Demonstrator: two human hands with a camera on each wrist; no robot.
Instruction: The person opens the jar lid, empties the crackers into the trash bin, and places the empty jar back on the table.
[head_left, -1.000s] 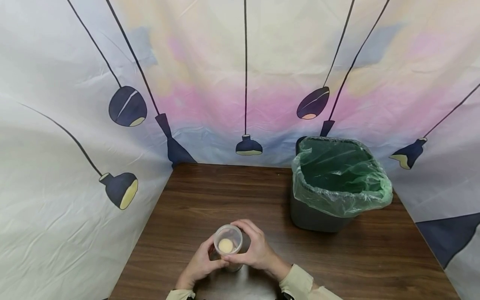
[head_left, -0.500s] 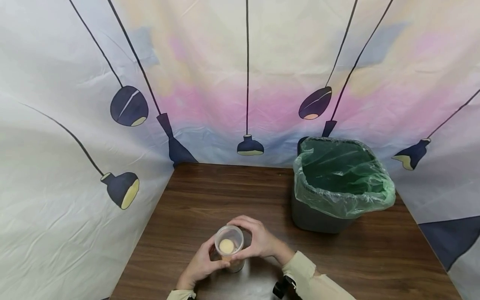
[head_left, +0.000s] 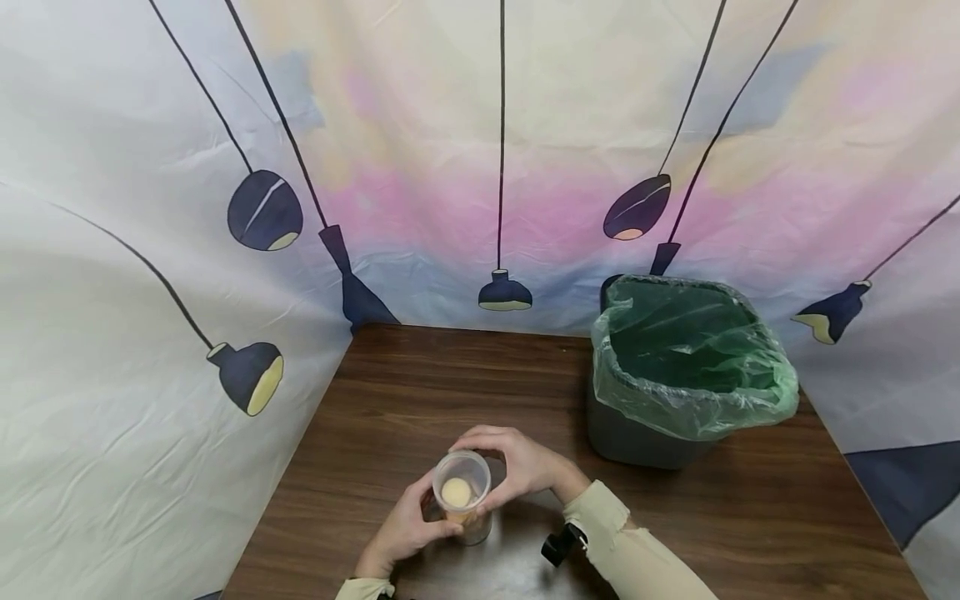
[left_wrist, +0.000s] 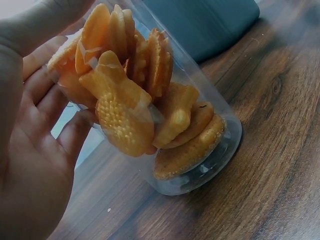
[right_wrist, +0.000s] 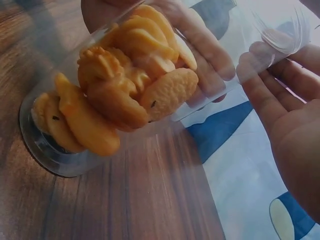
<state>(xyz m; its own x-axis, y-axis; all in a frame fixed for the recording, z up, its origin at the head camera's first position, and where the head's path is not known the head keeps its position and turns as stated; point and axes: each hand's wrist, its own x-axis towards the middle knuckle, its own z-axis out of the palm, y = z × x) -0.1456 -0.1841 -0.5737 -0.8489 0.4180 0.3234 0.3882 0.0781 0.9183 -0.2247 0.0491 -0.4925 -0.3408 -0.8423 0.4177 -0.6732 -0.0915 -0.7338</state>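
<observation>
A clear plastic jar (head_left: 478,527) stands on the table before me, partly filled with golden cookies (left_wrist: 125,117) in several shapes, one like a little fish. My left hand (head_left: 405,527) grips its left side, fingers curled round the wall. Up at the round rim, my right hand (head_left: 521,468) spans the jar between thumb and fingers. From above, one pale round cookie (head_left: 456,492) shows inside the mouth. In the right wrist view, the right hand's fingertips (right_wrist: 247,70) lie against the jar just below its ridged rim (right_wrist: 292,25).
A dark bin (head_left: 637,433) lined with a green plastic bag (head_left: 697,408) stands at the back right of the wooden table (head_left: 450,375). A printed cloth (head_left: 420,167) hangs behind and along the sides. A small black device (head_left: 557,547) sits at the right cuff.
My right hand has turned about the rim, its fingers shifting left over the far side and its forearm swinging outward. The left hand keeps its grip. The head view has shifted slightly.
</observation>
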